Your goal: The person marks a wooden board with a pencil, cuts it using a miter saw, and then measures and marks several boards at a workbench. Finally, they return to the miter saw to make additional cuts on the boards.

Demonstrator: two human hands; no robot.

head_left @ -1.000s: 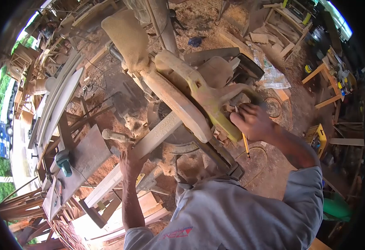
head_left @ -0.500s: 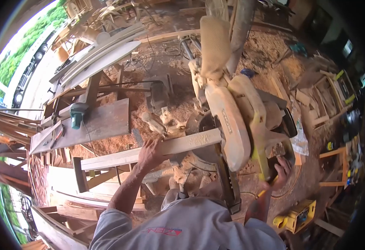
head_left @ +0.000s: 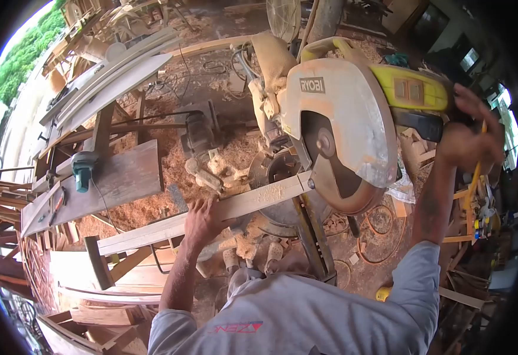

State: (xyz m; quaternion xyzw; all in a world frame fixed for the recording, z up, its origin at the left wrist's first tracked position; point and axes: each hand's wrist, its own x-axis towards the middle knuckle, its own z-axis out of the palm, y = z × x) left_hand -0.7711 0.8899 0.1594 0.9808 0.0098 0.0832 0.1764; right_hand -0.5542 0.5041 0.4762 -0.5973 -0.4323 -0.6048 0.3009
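My left hand point(head_left: 203, 222) is wrapped over a long pale wooden board point(head_left: 241, 204), holding it on the saw's base. Sawdust lies on the board, and a thin cross line shows near its right end. Right of it stands a dusty Ryobi miter saw point(head_left: 345, 118), its head raised and the round blade point(head_left: 349, 198) partly bared below the guard. My right hand point(head_left: 472, 139) is curled at the outer end of the saw's yellow-green and black handle point(head_left: 418, 92). A thin yellow pencil-like length point(head_left: 476, 168) shows beside that hand.
Sawdust and wood scraps cover the floor around the saw. On the left, a green power tool point(head_left: 83, 170) rests on a dark plank point(head_left: 114, 183). A wooden post point(head_left: 97, 262) stands under the board's left end. A looped cord point(head_left: 380, 222) lies at right.
The saw head has swung up from the board, and my right hand has risen outward with the handle. More of the blade shows. My left hand stays on the board.
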